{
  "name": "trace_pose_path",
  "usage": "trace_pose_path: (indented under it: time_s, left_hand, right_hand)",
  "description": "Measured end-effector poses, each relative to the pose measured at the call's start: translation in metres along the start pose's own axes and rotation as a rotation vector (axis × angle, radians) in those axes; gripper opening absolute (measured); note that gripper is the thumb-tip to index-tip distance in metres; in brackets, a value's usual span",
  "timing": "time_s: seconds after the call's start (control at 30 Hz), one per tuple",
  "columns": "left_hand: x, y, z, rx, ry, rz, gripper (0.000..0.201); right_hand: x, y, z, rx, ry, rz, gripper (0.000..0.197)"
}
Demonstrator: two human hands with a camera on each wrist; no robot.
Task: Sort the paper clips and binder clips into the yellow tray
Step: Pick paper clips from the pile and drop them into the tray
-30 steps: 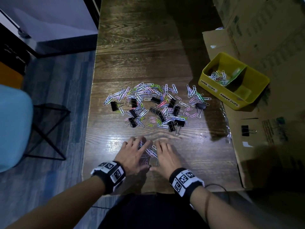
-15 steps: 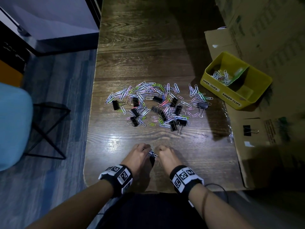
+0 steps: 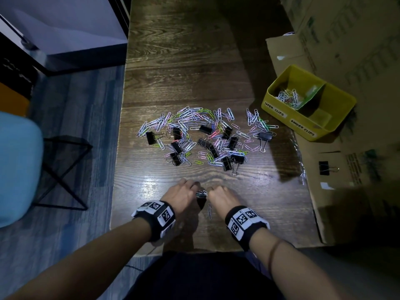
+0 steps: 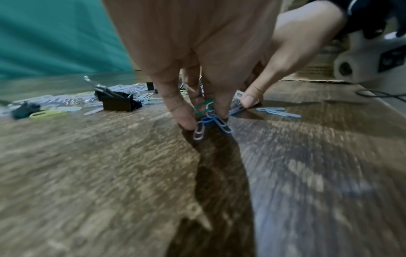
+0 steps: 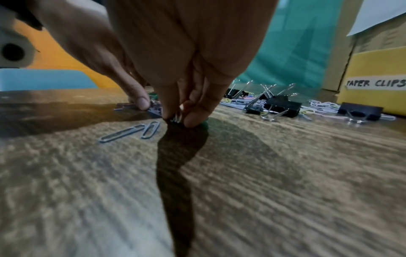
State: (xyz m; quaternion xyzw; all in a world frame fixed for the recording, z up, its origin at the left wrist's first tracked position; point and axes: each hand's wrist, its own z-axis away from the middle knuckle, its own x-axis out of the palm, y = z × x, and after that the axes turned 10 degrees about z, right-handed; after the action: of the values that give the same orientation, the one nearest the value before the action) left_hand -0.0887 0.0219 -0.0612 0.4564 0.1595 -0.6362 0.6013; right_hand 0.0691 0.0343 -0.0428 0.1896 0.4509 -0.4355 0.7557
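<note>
Pinched a small bunch of coloured wire paper clips [image 3: 201, 193] between curled left hand [image 3: 183, 194] and right hand [image 3: 223, 198], low centre of frame. Sat far up-right, nearer the right hand: yellow plastic tray [image 3: 337, 100], its paper-clip compartment leftmost.

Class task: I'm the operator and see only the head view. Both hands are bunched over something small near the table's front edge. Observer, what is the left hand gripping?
Observer: The left hand pinches a bunch of paper clips, green and blue among them.
Operator: And the right hand?
Observer: The right hand pinches silver clips at its fingertips.
Operator: Anything left behind?
Observer: Two loose clips lie flat on the table beside that hand.
</note>
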Motion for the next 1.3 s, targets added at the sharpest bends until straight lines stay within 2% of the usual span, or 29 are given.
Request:
trace_pose_path:
  time_s: [0.2,0.3,0.37,0.5,0.63,0.7,0.8,0.9,1.03,1.1,1.17,1.27,1.3]
  left_hand:
    - [-0.001,0.000,-0.007,-0.051,0.042,0.113,0.039]
    - [-0.005,-0.006,-0.010,-0.022,0.113,0.251,0.022]
    - [-0.004,-0.013,-0.011,-0.044,0.165,0.356,0.017]
    - [-0.006,-0.021,-0.015,-0.180,0.212,0.603,0.006]
    - [-0.018,-0.029,-0.024,-0.298,0.142,1.063,0.014]
    - [-0.030,-0.030,-0.032,-0.313,0.133,1.207,0.016]
    - [-0.066,-0.012,-0.051,-0.244,0.132,1.319,0.012]
    - [-0.114,0.021,-0.081,-0.114,0.115,1.346,0.021]
    - [-0.172,0.073,-0.142,0.047,0.120,1.294,0.015]
    - [-0.192,0.098,-0.178,0.051,0.199,1.273,0.022]
    - [-0.206,0.121,-0.217,0.010,0.263,1.193,0.020]
    - [-0.214,0.144,-0.266,-0.060,0.360,0.867,0.010]
    - [-0.214,0.147,-0.276,-0.089,0.357,0.732,0.013]
  right_hand:
    - [0.010,0.009,-0.013,0.067,-0.027,-0.197,0.018]
    - [0.007,0.017,-0.014,0.091,-0.051,-0.279,0.020]
    - [0.008,0.024,-0.015,0.098,-0.012,-0.353,0.022]
    - [0.007,0.042,-0.012,0.153,0.002,-0.502,0.021]
    - [-0.001,0.064,0.000,0.160,0.088,-0.626,0.018]
    - [-0.007,0.079,0.008,0.184,0.138,-0.723,0.016]
    - [-0.028,0.107,0.025,0.256,0.250,-0.946,0.006]
    - [-0.060,0.138,0.041,0.318,0.401,-1.115,0.007]
    - [-0.098,0.186,0.048,0.373,0.585,-1.150,0.010]
    - [-0.110,0.210,0.040,0.403,0.647,-1.163,0.008]
    - [-0.119,0.233,0.028,0.447,0.713,-1.161,0.017]
    - [-0.131,0.264,0.010,0.514,0.739,-1.034,0.019]
    - [-0.134,0.272,0.004,0.521,0.727,-0.995,0.018]
